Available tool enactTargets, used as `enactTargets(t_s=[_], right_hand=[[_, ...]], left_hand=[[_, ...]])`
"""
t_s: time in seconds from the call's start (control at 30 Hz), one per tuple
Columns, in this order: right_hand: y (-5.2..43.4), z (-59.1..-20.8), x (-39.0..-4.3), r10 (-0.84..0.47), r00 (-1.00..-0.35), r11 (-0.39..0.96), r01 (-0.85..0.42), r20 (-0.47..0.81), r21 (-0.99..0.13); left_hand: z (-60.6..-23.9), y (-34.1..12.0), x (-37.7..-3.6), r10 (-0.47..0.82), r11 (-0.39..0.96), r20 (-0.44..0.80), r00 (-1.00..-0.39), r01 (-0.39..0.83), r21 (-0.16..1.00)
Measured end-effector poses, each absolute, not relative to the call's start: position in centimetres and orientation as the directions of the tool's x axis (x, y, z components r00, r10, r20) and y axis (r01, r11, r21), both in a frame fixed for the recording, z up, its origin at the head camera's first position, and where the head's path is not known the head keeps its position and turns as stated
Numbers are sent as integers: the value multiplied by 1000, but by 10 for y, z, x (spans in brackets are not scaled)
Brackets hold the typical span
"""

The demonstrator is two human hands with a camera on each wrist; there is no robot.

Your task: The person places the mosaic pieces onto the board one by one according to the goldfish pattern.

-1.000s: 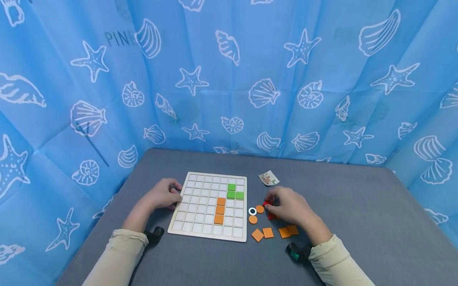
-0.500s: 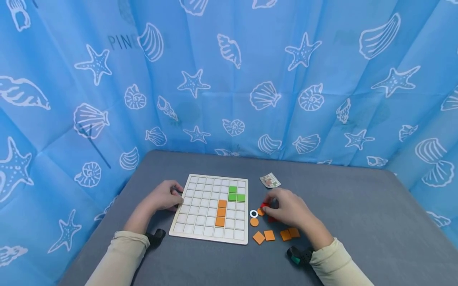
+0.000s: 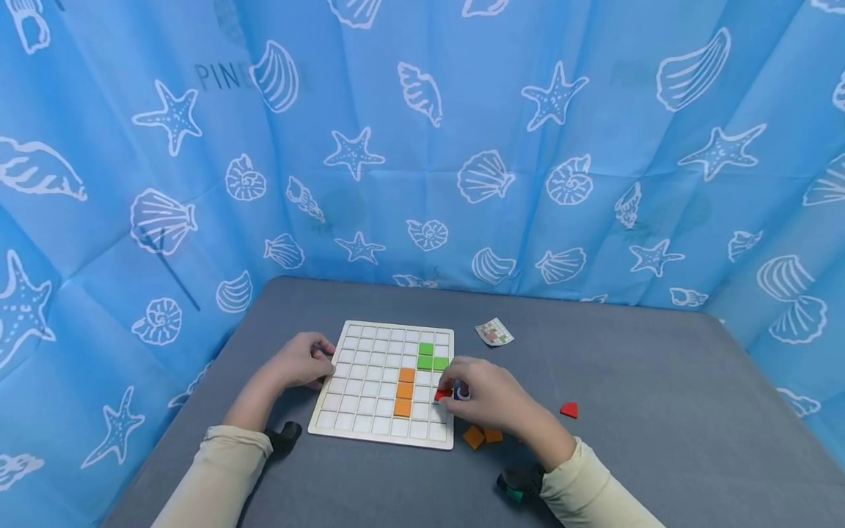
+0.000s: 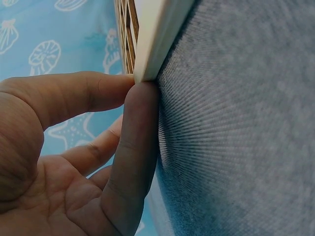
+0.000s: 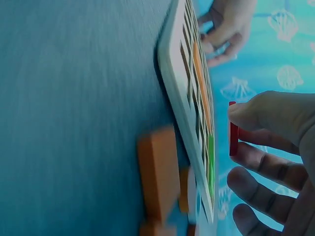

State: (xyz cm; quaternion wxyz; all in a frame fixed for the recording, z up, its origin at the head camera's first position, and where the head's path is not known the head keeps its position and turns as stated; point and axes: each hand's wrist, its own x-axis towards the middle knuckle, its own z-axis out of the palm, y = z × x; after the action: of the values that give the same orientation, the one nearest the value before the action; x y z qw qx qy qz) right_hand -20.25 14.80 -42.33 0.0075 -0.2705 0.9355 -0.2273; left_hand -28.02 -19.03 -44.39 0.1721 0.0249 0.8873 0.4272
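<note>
Head view: high, looking forward and down across the table [image 3: 660, 381], moderate distance. Left wrist view: table level, very close to the board [image 4: 157, 34] edge. Right wrist view: low, close, along the board [image 5: 179, 98]. All three share the board.

The head view is bright and evenly lit, with soft light from above. The hands cast only faint shadows on the table [image 3: 660, 381], and the board [image 3: 370, 367] shows no glare. Wide-angle distortion bends the curtain [image 3: 119, 147] toward the edges. Both wrist views are dimmer with a blue cast. In the right wrist view the orange tiles [image 5: 160, 172] are smeared by blur; in the left, the close fingers [image 4: 140, 142] look soft.
</note>
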Motion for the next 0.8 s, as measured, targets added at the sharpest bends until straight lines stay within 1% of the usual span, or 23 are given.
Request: enactTargets(t_s=[0.27,0.5,0.8], right_hand=[[124,-428,-202,-568,-819,722,-543,82,-428],[121,-432,-203,-590,-803,705,-562,82,-433],[118,-437,-204,-602,-796,693,-563,69,-451]], left_hand=[[-445,-190,-281,184,636,-290,-939,-112,764],[-446,-189,-282,192,634,-274,-942,-94,768],[-446,-189,-281,169,638,-289,-942,-119,760]])
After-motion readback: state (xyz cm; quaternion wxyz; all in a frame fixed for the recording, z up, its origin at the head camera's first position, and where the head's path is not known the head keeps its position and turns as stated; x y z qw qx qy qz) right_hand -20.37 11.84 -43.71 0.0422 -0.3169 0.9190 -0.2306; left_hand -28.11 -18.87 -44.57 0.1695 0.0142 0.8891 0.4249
